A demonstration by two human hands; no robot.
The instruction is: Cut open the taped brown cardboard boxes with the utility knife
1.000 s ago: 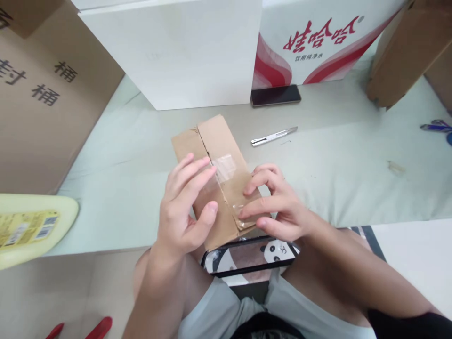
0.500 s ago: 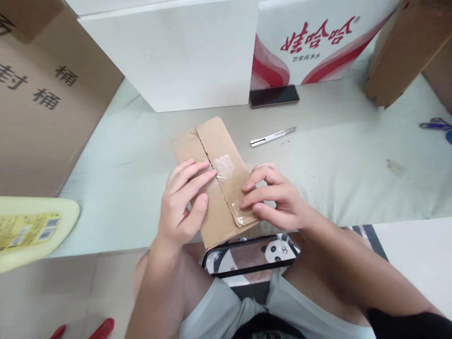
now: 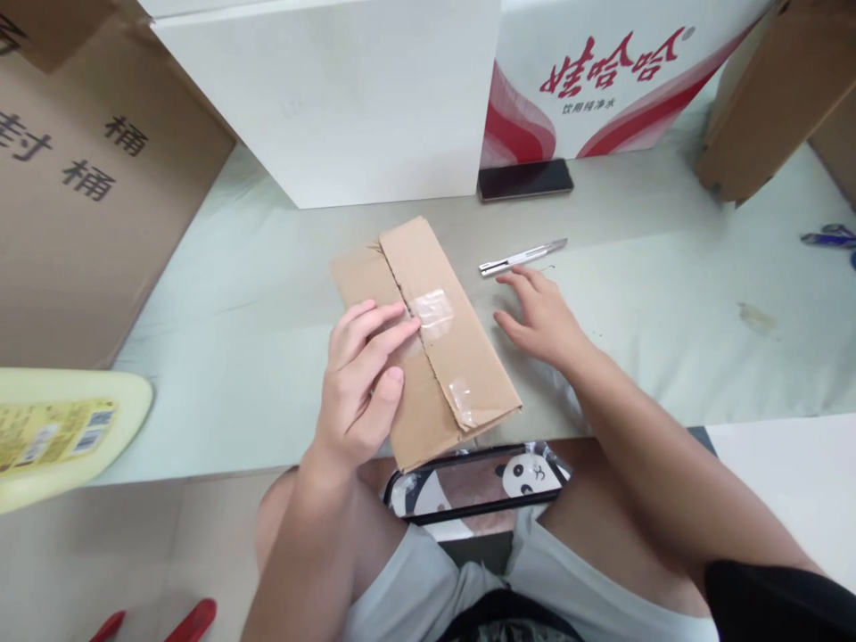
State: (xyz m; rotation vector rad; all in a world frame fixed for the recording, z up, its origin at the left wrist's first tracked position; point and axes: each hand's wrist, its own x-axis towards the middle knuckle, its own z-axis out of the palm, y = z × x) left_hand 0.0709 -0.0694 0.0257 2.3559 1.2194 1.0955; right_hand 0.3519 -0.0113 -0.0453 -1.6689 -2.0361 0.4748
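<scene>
A small flat brown cardboard box (image 3: 461, 330) lies tilted at the table's front edge, with pieces of clear tape (image 3: 433, 312) across its seam. My left hand (image 3: 365, 383) rests on the left part of the box, fingers spread and fingertips by the seam. Away from the box, my right hand (image 3: 539, 312) is just below the white utility knife (image 3: 522, 259), its fingers apart, with nothing seen in them. The knife lies on the pale green cloth (image 3: 669, 285), blade end to the right.
A black phone (image 3: 526, 181) lies before the white and red carton (image 3: 602, 80). Large cartons (image 3: 100, 205) stand left and right. A yellow-green bottle (image 3: 127, 410) is at left, blue scissors (image 3: 829, 237) at far right. A panda-printed case (image 3: 468, 486) is between the legs.
My right hand has let go of the box's right side and moved up and right to the utility knife. My left hand is still on the box.
</scene>
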